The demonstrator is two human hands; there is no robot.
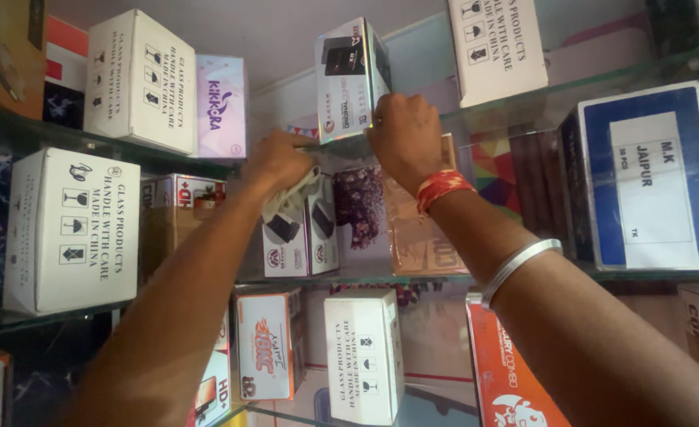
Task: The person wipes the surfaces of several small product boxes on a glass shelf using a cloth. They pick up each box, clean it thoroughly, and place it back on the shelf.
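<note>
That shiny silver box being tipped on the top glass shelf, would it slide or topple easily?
Probably yes. The silver box is tall and narrow, already tilted under the right hand, so it likely tips readily. Its glossy faces on the glass shelf suggest easy sliding. It looks like stiff cardboard.

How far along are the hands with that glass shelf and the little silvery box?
In hand: the right hand grips the silvery box, tipped at the glass shelf edge, while the left hand presses a cloth there. Whether any of the shelf is already wiped cannot be told. The other boxes stand untouched.
</note>
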